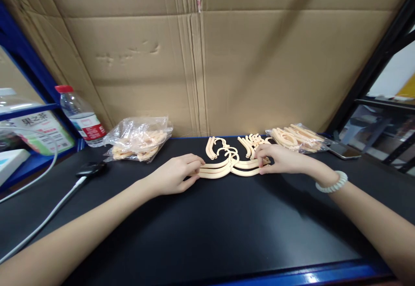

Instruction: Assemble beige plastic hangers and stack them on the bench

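Where the cream hangers (pixel 216 173) sit, near the middle of the bench (pixel 207 225), the left hand (pixel 177 173) is pinched on one end of them and the right hand (pixel 279 158) on the other, well apart. I'd judge the step in hand to be evening up the set; the next move calls for both grips to work level. The hangers look smooth and bowed, nested in rows, hooks (pixel 231 160) overlapping. Just behind are loose curved pieces (pixel 210 148), between two clear bags (pixel 139 139).
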A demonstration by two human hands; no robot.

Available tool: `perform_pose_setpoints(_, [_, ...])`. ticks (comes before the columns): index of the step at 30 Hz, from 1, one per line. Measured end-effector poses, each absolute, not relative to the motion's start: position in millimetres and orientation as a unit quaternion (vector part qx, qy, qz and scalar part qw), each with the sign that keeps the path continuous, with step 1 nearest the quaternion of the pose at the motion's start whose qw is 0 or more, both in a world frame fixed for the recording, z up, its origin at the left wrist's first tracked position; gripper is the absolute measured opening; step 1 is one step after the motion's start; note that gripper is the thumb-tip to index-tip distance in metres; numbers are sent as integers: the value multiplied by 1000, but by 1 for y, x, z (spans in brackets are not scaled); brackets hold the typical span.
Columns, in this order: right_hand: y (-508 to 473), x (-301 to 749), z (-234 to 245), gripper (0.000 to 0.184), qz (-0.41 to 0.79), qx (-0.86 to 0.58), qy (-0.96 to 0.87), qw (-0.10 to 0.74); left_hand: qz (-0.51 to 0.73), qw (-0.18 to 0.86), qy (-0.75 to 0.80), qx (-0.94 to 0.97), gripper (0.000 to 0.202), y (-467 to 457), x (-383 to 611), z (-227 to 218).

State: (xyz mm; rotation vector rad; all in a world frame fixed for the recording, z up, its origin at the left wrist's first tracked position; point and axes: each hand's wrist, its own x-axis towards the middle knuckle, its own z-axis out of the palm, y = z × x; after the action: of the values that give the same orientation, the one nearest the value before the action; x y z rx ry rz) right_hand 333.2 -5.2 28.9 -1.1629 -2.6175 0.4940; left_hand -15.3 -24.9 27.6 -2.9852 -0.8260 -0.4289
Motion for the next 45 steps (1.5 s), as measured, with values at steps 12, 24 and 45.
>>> perform_pose_setpoints(12, [-7, 330, 29, 14, 173, -426, -878, 135, -129, 23, -276, -952, 14, -19, -18, 24])
perform_pose_setpoints(24, [-8, 330, 32, 5, 119, -394, -901, 134, -164, 51, -260, -950, 13, -25, -13, 25])
perform_pose_setpoints(45, [-27, 301, 24, 4, 38, -374, -907, 190, -257, 44, -255, -931, 7, -27, -5, 5])
